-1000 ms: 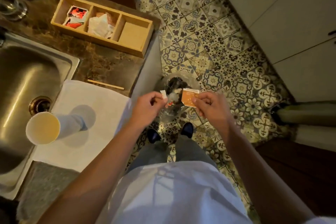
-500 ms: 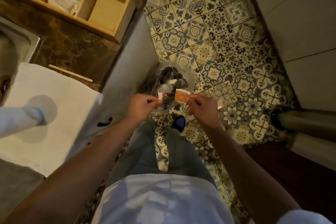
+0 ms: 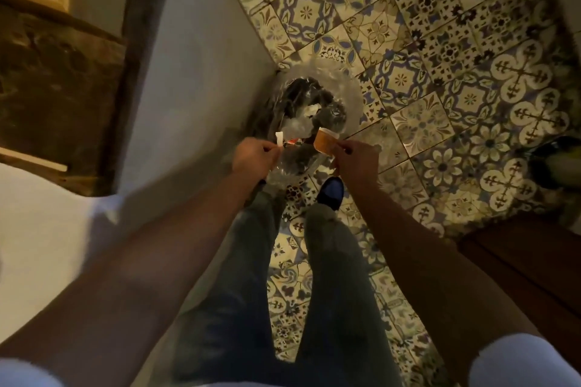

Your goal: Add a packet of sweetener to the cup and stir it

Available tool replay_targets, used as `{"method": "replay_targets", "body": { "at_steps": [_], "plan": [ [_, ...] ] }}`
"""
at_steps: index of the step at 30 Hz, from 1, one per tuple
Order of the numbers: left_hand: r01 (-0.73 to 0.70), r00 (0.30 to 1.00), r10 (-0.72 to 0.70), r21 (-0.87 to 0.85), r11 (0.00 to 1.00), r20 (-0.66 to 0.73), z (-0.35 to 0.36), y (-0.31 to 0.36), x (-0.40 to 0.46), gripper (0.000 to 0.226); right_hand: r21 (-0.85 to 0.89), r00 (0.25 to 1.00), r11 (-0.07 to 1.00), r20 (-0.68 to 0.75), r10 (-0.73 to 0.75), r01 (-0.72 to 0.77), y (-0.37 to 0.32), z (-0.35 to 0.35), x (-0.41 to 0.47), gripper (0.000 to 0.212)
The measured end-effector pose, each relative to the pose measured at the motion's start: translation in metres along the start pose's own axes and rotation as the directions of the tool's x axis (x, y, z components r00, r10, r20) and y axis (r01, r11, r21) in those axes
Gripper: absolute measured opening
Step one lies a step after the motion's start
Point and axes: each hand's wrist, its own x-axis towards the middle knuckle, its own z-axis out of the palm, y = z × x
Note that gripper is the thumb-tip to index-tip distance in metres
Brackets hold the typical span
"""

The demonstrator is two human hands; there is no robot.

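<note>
Left hand [image 3: 253, 155]: fingers pinch a small white strip [image 3: 279, 138], the torn-off scrap of paper.
Right hand [image 3: 355, 160]: fingers pinch the orange packet [image 3: 325, 143] by its near edge, open top tilted away.
Packet: held above the bin [image 3: 314, 110], apart from the strip.
Bin: on the tiled floor [image 3: 440, 72], clear liner, dark rubbish inside.
Table [image 3: 56, 88]: at left, edge only; no cup in sight.
</note>
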Motion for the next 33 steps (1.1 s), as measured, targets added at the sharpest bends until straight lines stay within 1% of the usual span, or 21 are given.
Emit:
{"method": "replay_targets", "body": {
  "at_steps": [3,6,9,12,14,17,21,25,27,29,33],
  "plan": [
    [0.003,1.000,-0.003,-0.018,1.000,-0.001,0.016,-0.007,0.027,0.016,-0.037,1.000,0.999,-0.001,0.013,-0.013,0.010,0.025,0.023,0.026],
    [0.018,0.999,-0.020,-0.044,0.999,-0.031,0.033,-0.018,0.049,0.016,-0.059,0.999,0.998,0.020,0.036,-0.035,0.015,0.048,0.042,0.032],
    [0.058,0.998,-0.059,-0.070,0.996,-0.020,0.049,-0.032,0.067,0.016,-0.016,0.995,0.996,0.036,0.093,-0.092,0.021,0.061,0.062,0.027],
    [0.085,0.996,-0.086,-0.080,0.993,-0.012,0.059,-0.041,0.082,0.015,-0.038,0.995,0.995,0.047,0.089,-0.087,0.023,0.067,0.077,0.027],
    [0.091,0.996,-0.091,-0.084,0.992,0.000,0.063,-0.044,0.091,0.014,-0.011,0.994,0.995,0.051,0.095,-0.094,0.025,0.070,0.087,0.027],
    [0.062,0.998,-0.062,-0.081,0.995,0.006,0.066,-0.042,0.101,0.015,0.010,0.994,0.994,0.038,0.105,-0.105,0.027,0.076,0.098,0.025],
    [0.037,0.999,-0.039,-0.094,0.995,-0.016,0.066,-0.036,0.109,0.017,0.003,0.996,0.998,0.069,0.061,-0.061,0.020,0.077,0.104,0.026],
    [0.033,0.999,-0.034,-0.092,0.995,-0.018,0.063,-0.034,0.102,0.015,0.035,0.991,0.996,0.105,0.077,-0.081,0.014,0.073,0.097,0.022],
    [0.038,0.998,-0.043,-0.113,0.993,-0.036,0.060,-0.033,0.092,0.012,0.089,0.989,0.989,0.102,0.107,-0.116,0.010,0.067,0.089,0.022],
    [0.049,0.996,-0.057,-0.121,0.992,-0.068,0.053,-0.028,0.077,0.014,0.139,0.989,0.982,0.090,0.120,-0.132,0.004,0.057,0.076,0.024],
    [0.031,0.996,-0.042,-0.136,0.990,-0.083,0.036,-0.022,0.043,0.017,0.198,0.997,0.978,0.056,0.058,-0.068,-0.015,0.031,0.036,0.021]
  ]
}}
